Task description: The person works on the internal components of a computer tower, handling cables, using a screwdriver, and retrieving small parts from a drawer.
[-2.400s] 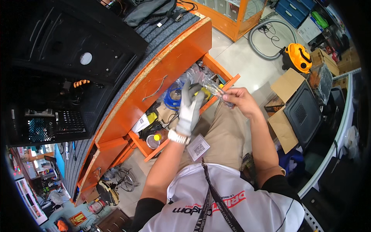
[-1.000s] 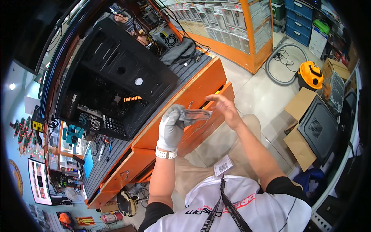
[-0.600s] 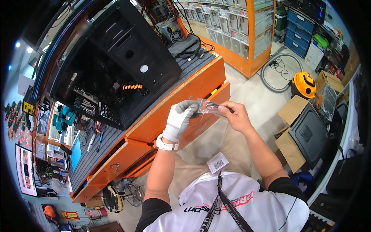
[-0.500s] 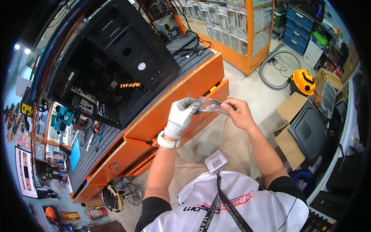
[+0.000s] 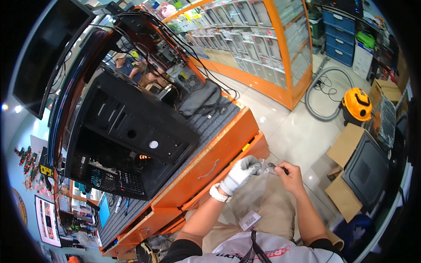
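Observation:
My left hand point(image 5: 240, 174), in a white glove, and my bare right hand point(image 5: 287, 175) meet in front of my chest. Both pinch a small clear plastic bag point(image 5: 266, 166) with small dark parts in it. The hands hover beside the orange drawer point(image 5: 252, 151) of the workbench, above my lap. A large black computer case point(image 5: 131, 136) lies open on the bench's grey mat, to the left of my hands.
The orange workbench point(image 5: 210, 166) runs diagonally on my left. An orange vacuum cleaner point(image 5: 357, 104) with a grey hose and cardboard boxes point(image 5: 351, 171) stand on the floor to the right. Glass-fronted orange cabinets point(image 5: 263, 39) line the back. Another person point(image 5: 125, 65) sits behind the bench.
My hands came up from the open drawer holding the clear bag and now work it between the fingers. The drawer has gone from wide open to nearly closed, and my view has tilted upward.

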Tool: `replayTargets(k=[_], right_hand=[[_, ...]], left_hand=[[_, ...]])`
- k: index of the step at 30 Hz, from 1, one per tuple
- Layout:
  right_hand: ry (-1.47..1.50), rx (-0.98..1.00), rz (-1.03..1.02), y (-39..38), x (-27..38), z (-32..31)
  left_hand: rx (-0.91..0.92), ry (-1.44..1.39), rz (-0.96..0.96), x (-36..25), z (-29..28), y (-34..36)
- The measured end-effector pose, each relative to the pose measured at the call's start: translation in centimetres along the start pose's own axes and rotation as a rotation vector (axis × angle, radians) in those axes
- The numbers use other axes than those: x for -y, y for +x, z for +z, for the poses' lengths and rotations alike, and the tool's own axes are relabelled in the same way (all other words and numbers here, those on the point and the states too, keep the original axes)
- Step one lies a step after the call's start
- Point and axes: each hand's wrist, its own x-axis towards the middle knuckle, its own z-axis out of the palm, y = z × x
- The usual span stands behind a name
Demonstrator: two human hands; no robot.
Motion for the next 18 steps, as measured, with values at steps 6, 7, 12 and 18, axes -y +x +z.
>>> replayTargets(k=[6,7,12,18], right_hand=[[-0.019,0.175,-0.099,7.1,1.9,-4.0],[0.001,0.038,-0.240,10.4,2.0,-6.1],[-0.166,-0.467,-0.590,27.2,17.7,-14.3],[0.053,-0.347,-0.543,41.1,24.7,-24.3]], left_hand=[[-0.191,-0.032,0.095,-2.2,-0.6,3.2],[-0.243,-0.176,0.131,-2.0,-0.4,3.5],[-0.138,-0.115,-0.025,4.1,-1.5,-2.8],[-0.070,0.277,-0.435,21.8,-1.0,-10.2]])
